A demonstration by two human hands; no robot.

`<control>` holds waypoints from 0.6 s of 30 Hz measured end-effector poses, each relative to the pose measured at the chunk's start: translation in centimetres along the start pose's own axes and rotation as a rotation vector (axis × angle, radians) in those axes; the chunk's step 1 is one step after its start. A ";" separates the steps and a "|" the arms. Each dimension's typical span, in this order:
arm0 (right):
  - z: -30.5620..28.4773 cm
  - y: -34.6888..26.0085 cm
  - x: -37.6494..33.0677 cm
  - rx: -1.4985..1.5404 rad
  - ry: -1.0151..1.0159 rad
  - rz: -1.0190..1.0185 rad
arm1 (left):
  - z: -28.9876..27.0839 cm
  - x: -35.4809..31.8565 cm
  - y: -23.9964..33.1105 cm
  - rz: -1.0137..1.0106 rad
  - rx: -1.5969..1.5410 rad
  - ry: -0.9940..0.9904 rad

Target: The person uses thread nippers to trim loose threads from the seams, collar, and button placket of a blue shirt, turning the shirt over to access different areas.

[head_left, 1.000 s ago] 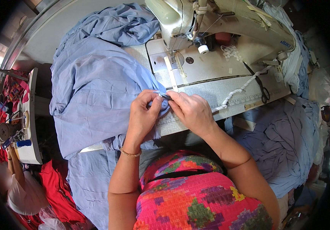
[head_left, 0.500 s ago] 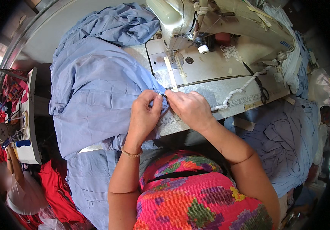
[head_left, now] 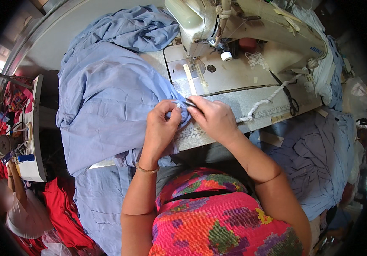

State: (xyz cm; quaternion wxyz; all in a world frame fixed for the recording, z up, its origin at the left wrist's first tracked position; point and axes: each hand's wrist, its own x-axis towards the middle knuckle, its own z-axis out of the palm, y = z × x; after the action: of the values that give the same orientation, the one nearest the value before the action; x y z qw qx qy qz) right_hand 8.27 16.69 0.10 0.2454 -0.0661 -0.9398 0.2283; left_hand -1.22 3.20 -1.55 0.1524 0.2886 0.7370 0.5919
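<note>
Head view, the only one: light blue cloth point(head_left: 111, 89) spread over left part of the machine table point(head_left: 239, 100), its gathered edge brought to the front, between the two hands. Left hand point(head_left: 163, 120): thumb and forefinger pinch that edge, a small white piece point(head_left: 178, 105) showing right at the fingertips; looks like a button, too small to be sure. Right hand point(head_left: 213, 118): fingers curled in, gripping a small dark tool point(head_left: 189, 102), mostly hidden, tip near the white piece. Progress: handwork at this one spot looks under way, not finished, since cloth is pinched and tool is at it. White piece seems to be on or against the cloth; whether fixed or loose, can't tell. Cloth appears clear of the needle area of the sewing machine point(head_left: 256, 25), so no stitching right now. Scissors point(head_left: 293, 104) lie unused to the right. More blue cloth point(head_left: 303, 158) is heaped lower right; whether those pieces are done or waiting doesn't show. Count of finished spots: can't tell, folds hide the rest.
</note>
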 end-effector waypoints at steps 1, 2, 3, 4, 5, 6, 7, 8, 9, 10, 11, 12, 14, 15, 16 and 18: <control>-0.2 0.0 0.1 0.082 0.012 0.065 | 0.0 0.0 0.0 0.005 0.000 -0.003; -0.1 0.2 0.2 0.158 0.035 0.094 | -0.1 0.0 -0.1 0.010 -0.001 -0.006; 0.0 0.5 0.2 0.233 0.059 0.123 | -0.1 0.0 -0.2 -0.004 -0.037 -0.016; 0.1 0.7 0.3 0.308 0.081 0.153 | -0.1 0.0 -0.2 -0.019 -0.074 -0.025; -0.1 0.9 0.4 0.222 0.064 0.141 | -0.1 0.0 -0.3 -0.033 -0.110 -0.035; -0.4 1.0 0.6 0.136 0.046 0.130 | -0.1 -0.1 -0.2 -0.067 -0.118 -0.038; -0.7 1.1 0.8 0.052 0.028 0.116 | -0.2 -0.1 0.0 -0.101 -0.123 -0.039; -0.9 1.3 1.0 -0.083 -0.031 0.120 | -0.3 -0.2 0.1 -0.136 -0.129 -0.039; -0.8 1.9 1.0 -0.183 -0.020 0.092 | -0.3 -0.2 0.1 -0.129 -0.118 -0.033; -0.7 2.8 1.1 -0.287 -0.007 0.065 | -0.3 -0.2 0.2 -0.118 -0.109 -0.031; -0.6 3.3 1.1 -0.392 0.007 0.039 | -0.2 -0.1 0.2 -0.108 -0.100 -0.028; -0.5 3.4 1.2 -0.425 0.022 0.075 | -0.2 -0.1 0.2 -0.089 -0.090 -0.027; -0.6 3.0 1.6 -0.298 0.088 -0.037 | -0.1 -0.2 -0.1 -0.055 -0.068 -0.021; -0.8 2.7 1.9 -0.233 0.120 -0.093 | -0.1 -0.2 0.0 -0.027 -0.042 -0.014; -1.0 1.9 2.0 -0.088 0.102 -0.111 | 0.0 -0.2 0.1 0.001 -0.016 -0.009; -0.6 1.1 2.0 0.098 0.038 -0.171 | 0.2 -0.3 0.0 0.077 0.030 0.006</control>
State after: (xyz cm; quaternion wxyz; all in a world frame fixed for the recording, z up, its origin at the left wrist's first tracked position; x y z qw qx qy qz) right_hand 6.82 18.39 0.87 0.2846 0.0224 -0.9250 0.2508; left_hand -0.88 3.22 -1.66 0.1230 0.3174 0.7347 0.5869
